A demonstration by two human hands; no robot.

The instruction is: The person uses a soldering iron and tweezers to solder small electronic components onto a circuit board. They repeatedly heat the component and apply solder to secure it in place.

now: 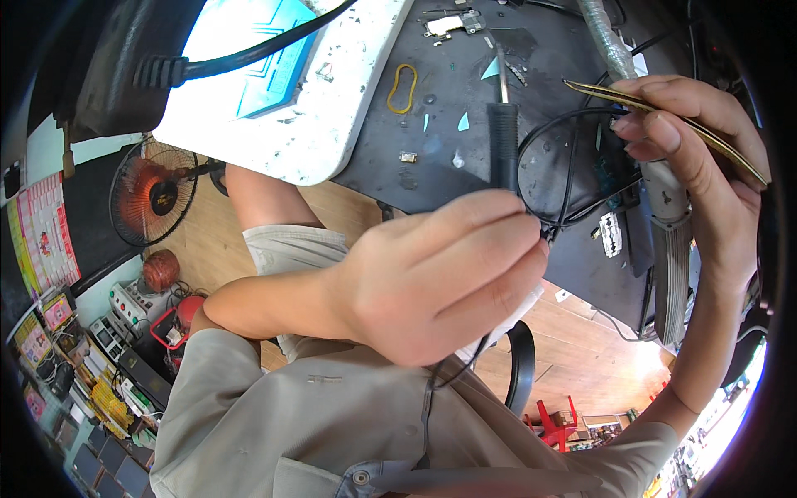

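Observation:
My left hand [448, 278] is closed around the lower end of a soldering iron [503, 137] with a black ribbed grip. Its metal tip points away from me over the dark work mat [374, 162], and a thin black cord hangs below the fist. At the right, my right hand [697, 137] is raised and pinches a pair of gold-coloured tweezers [618, 95], whose points face left toward the iron. Beneath the two hands lie light blue scraps [463, 122], a tiny metal part [408, 157] and a razor blade [610, 235].
A brightly lit white board [332, 124] with a blue pad [274, 62] is at the upper left, under a black device [124, 66] with a cable. A yellow rubber band [402, 89] and a metal phone part [455, 25] lie on the mat. A grey ribbed hose [671, 274] runs along the right.

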